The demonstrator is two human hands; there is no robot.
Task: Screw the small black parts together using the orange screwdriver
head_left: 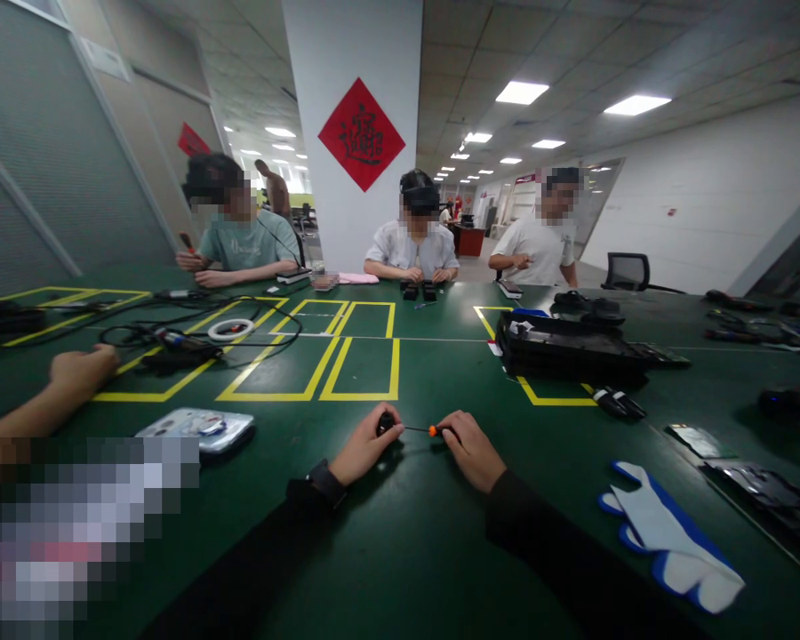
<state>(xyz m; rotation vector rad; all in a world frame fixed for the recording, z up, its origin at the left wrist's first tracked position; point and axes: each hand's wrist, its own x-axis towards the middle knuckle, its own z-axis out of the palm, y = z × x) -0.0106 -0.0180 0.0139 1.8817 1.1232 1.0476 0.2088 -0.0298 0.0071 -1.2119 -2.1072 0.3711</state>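
Near the middle of the green table [400, 569], my right hand [473, 449] grips a screwdriver [433, 431] by its orange-and-black handle. Its thin shaft points left toward a small black part [386, 423], whose exact kind I cannot make out. That part is pinched between the thumb and fingers of my left hand [365, 447], which wears a dark wrist strap. The screwdriver's tip reaches the black part or lies very close to it; whether they touch is unclear.
A co-worker's hand [84, 372] rests at the left, near a silvery case [196, 425] and black cables [180, 347] with a white tape roll [230, 330]. To the right lie a black housing [560, 348] and a white-and-blue glove [673, 533]. Several people sit or stand opposite.
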